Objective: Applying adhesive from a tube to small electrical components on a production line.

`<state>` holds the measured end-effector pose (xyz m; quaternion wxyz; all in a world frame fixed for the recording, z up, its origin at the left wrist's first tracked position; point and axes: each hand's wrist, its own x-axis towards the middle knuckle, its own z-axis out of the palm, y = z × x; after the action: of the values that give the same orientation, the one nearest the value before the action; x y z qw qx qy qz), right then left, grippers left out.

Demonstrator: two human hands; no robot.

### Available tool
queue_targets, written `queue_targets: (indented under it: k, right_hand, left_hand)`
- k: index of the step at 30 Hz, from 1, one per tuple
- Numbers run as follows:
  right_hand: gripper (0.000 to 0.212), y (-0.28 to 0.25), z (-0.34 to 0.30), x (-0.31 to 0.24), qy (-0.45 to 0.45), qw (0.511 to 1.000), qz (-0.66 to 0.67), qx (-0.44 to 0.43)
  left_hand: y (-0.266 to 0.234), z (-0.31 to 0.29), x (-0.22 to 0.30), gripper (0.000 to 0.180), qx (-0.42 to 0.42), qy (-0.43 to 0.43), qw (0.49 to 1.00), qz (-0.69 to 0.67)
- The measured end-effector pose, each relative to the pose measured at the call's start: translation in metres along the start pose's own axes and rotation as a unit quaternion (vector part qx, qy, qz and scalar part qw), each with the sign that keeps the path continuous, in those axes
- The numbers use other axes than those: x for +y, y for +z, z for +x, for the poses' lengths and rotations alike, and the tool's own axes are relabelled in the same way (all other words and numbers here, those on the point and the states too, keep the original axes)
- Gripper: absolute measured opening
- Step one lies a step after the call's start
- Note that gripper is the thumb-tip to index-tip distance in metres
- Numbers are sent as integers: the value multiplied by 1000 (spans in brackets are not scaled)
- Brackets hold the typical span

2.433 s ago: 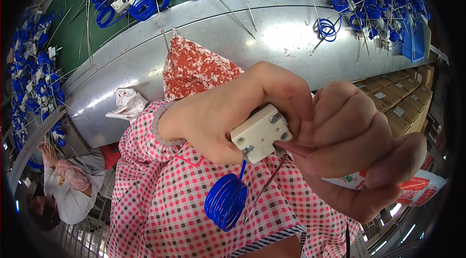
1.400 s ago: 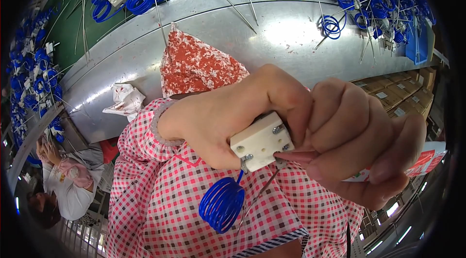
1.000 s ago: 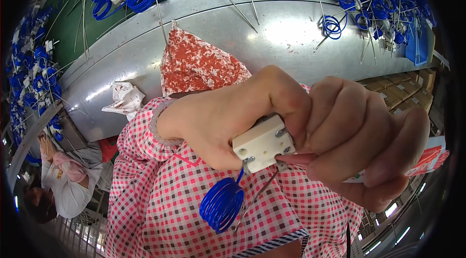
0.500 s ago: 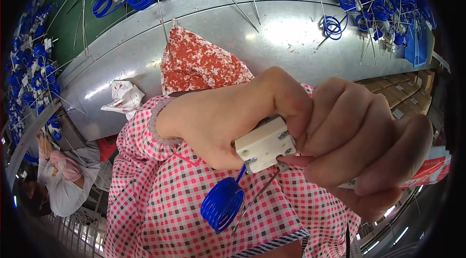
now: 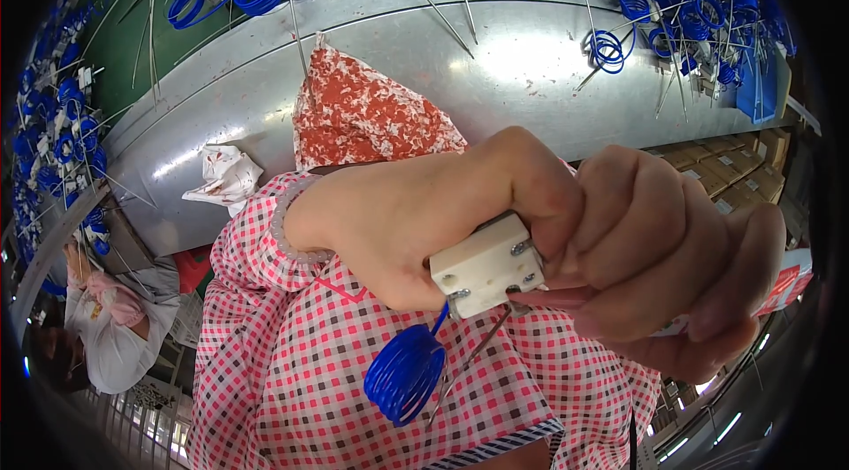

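My left hand point(image 5: 416, 196) is closed on a white block-shaped capillary thermostat point(image 5: 485, 268), its face with metal terminals and small holes turned up. A blue coil of capillary tubing point(image 5: 405, 374) hangs below the block, beside a thin metal probe point(image 5: 471, 355). My right hand point(image 5: 676, 249) is closed around a red and white tube point(image 5: 790, 280), mostly hidden by the fingers. From that hand a narrow reddish tip point(image 5: 557, 297) reaches the lower right edge of the block, at a hole there. Whether anything comes out of the tip cannot be seen.
Behind my hands lies a metal worktop point(image 5: 522, 72) with a red and white stained cloth point(image 5: 367, 112) and a crumpled white tissue point(image 5: 228, 176). Heaps of blue-coiled thermostats point(image 5: 681, 10) lie at the back and left. Cartons point(image 5: 730, 169) stand right; another person point(image 5: 128, 328) sits left.
Both hands have shifted very slightly, with the right hand's fingers a little further right. The tip stays at the block's lower right edge; both grips hold.
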<state>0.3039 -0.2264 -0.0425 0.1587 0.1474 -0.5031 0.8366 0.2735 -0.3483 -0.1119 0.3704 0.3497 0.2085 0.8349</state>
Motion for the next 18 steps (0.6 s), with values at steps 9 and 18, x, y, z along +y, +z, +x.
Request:
queue_targets:
  k: [9, 18]
  right_hand:
    - [22, 15, -1, 28, -152, 972, 129, 124]
    - [23, 5, 6, 16, -30, 991, 107, 79]
  left_hand:
    - [0, -2, -7, 39, -14, 60, 997, 54]
    - [-8, 1, 3, 36, 4, 49, 989, 141]
